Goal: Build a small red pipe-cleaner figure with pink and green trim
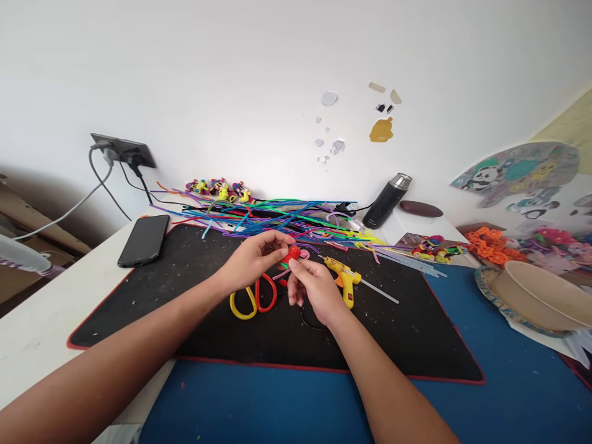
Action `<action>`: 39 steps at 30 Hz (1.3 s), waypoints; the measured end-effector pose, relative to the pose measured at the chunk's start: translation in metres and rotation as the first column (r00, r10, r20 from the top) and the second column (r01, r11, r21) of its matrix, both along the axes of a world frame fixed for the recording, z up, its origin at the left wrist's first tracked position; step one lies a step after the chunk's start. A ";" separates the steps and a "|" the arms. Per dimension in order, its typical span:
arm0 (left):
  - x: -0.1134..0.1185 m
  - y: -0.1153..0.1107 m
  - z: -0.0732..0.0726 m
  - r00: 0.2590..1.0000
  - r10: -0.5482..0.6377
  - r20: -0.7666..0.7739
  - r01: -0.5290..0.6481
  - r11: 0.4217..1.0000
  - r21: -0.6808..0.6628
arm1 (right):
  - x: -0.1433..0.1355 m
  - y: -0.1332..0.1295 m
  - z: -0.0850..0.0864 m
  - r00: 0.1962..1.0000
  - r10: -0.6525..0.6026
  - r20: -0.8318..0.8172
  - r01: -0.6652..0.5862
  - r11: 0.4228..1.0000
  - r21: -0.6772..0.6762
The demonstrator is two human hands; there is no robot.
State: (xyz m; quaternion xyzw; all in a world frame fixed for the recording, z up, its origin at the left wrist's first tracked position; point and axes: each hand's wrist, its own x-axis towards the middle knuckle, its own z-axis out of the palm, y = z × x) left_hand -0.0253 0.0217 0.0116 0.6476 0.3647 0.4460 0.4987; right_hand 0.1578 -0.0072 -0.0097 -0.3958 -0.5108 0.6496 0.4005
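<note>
Over the middle of the black mat, both hands meet at a small red craft piece (293,253) with bits of green and pink, which looks made of pipe cleaner. My left hand (259,254) pinches it from the left between thumb and fingertips. From the right, my right hand (317,285) closes thumb and fingers on its lower side; the fingers partly hide it. Scissors with one yellow and one red handle loop (243,304) lie below my left hand, their blades hidden. Just right of my right hand is a yellow glue gun (348,280) with a glue stick (380,291) in its back.
Many coloured pipe cleaners (277,216) lie piled along the wall, with small figures (222,190) behind them. A phone (144,240) is at left, a dark flask (387,200) leans at the back right, and a beige bowl (546,296) stands at right. Cables hang from the socket (124,151).
</note>
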 end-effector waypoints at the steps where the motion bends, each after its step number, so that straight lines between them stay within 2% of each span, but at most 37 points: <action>1: -0.001 0.000 0.001 1.000 -0.006 0.017 0.006 1.000 0.000 | 0.001 0.000 0.001 1.000 -0.004 -0.015 0.004 1.000 -0.009; 3: -0.004 0.001 0.004 0.999 -0.037 0.032 0.037 0.999 0.000 | 0.002 0.001 0.003 0.999 -0.015 -0.034 0.014 1.000 -0.019; 5: -0.009 0.002 0.008 0.993 -0.116 -0.012 0.116 0.993 -0.003 | 0.004 0.002 0.004 0.999 -0.021 -0.034 0.021 1.000 -0.014; 8: -0.015 0.002 0.014 0.953 -0.182 -0.244 0.201 0.978 0.059 | 0.006 0.004 0.004 1.000 -0.017 -0.016 0.017 1.000 0.009; 10: -0.017 0.000 0.017 0.916 -0.127 -0.381 0.197 0.969 0.151 | 0.008 0.005 0.004 1.000 -0.015 -0.008 0.015 1.000 0.022; 13: -0.015 -0.003 0.018 0.880 -0.017 -0.475 0.178 0.938 0.297 | 0.008 0.006 0.002 1.000 -0.011 -0.010 0.011 0.999 0.033; 19: -0.012 -0.004 0.011 0.807 0.156 -0.569 0.251 0.782 0.571 | 0.010 0.007 0.001 0.996 0.024 -0.081 -0.025 1.000 -0.008; 24: -0.010 -0.004 0.004 0.702 0.269 -0.659 0.322 0.706 0.631 | 0.015 0.007 0.009 0.980 0.008 -0.201 -0.018 0.999 -0.048; 28: -0.005 -0.007 0.002 0.694 0.289 -0.659 0.357 0.657 0.664 | 0.016 0.007 0.011 0.973 0.009 -0.232 -0.019 0.999 -0.041; 30: -0.005 -0.007 0.003 0.726 0.254 -0.639 0.329 0.688 0.647 | 0.015 0.007 0.011 0.972 0.005 -0.236 -0.015 0.999 -0.041; 33: -0.008 -0.006 0.007 0.809 0.098 -0.579 0.283 0.799 0.530 | 0.016 0.007 0.011 0.969 -0.004 -0.246 -0.010 0.999 -0.054; 36: -0.014 -0.002 0.011 0.888 -0.146 -0.436 0.287 0.917 0.276 | 0.018 0.007 0.013 0.967 0.002 -0.255 -0.019 0.998 -0.067; 37: -0.017 0.000 0.011 0.904 -0.224 -0.363 0.300 0.939 0.167 | 0.018 0.007 0.013 0.966 0.014 -0.259 -0.033 0.997 -0.069; 39: -0.021 0.002 0.012 0.922 -0.324 -0.211 0.329 0.944 -0.017 | 0.018 0.006 0.014 0.961 0.062 -0.268 -0.083 0.994 -0.069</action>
